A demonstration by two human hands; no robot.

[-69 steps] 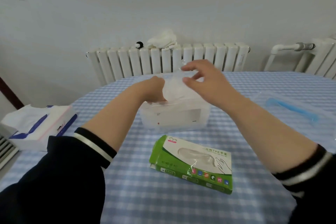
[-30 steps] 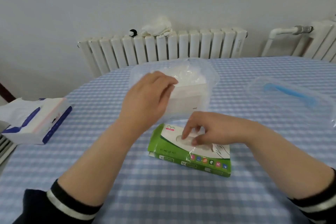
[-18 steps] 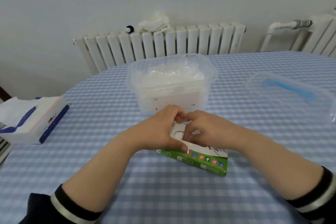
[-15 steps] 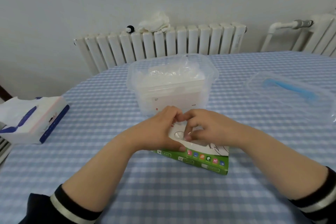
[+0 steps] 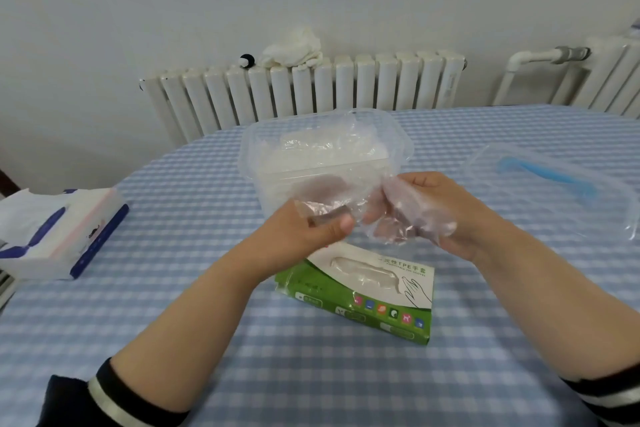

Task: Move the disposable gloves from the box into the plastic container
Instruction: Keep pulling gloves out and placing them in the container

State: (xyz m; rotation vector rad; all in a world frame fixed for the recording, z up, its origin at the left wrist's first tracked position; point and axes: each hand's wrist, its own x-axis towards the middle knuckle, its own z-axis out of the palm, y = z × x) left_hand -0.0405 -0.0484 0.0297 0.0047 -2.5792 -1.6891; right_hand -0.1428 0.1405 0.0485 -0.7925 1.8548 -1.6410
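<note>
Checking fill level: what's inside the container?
The container holds a pile of clear gloves on something white. The held glove and both hands, left and right, cover its front wall; the bottom can't be seen.

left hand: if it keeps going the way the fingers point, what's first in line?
Probably the plastic container near wall. The left hand, gripping a clear glove, points up-frame at it; depth unclear.
</note>
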